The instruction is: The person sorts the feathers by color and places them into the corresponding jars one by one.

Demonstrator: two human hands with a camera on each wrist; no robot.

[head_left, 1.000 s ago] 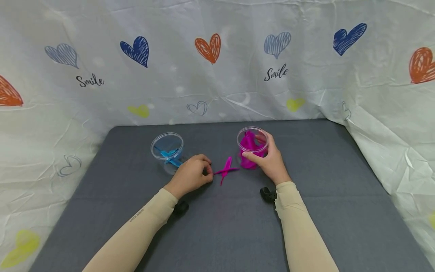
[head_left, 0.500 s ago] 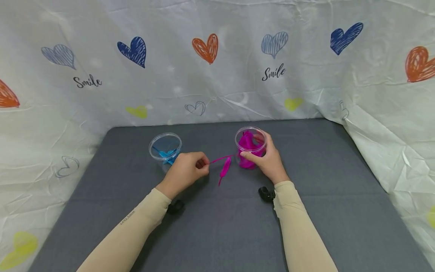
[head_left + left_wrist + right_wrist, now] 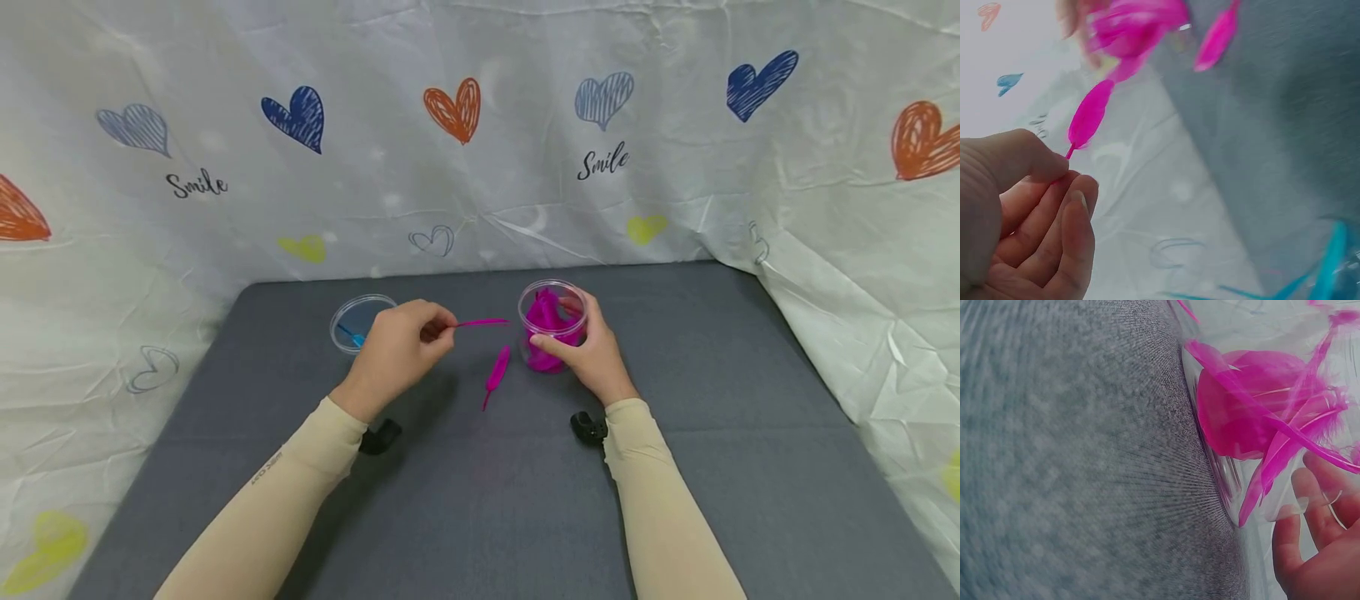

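My left hand (image 3: 401,350) pinches a magenta feather (image 3: 483,322) by its thin quill between thumb and fingertips, raised above the table. In the left wrist view the held feather (image 3: 1090,115) points away from the fingers. My right hand (image 3: 588,350) grips the side of a clear round plastic jar (image 3: 551,283) standing upright on the table. Several magenta feathers (image 3: 1260,406) show through its wall in the right wrist view. Another magenta feather (image 3: 497,373) lies on the table between the hands. Behind my left hand stands a second clear jar (image 3: 337,321), with blue feathers (image 3: 354,337) partly hidden.
A dark grey cloth covers the table (image 3: 510,500). Behind it hangs a white curtain (image 3: 517,183) printed with hearts and the word Smile. Small black devices (image 3: 588,428) sit at both wrists.
One of two crossed magenta feathers has been lifted off the table by my left hand, which rose and moved left. My right hand stays on its jar.
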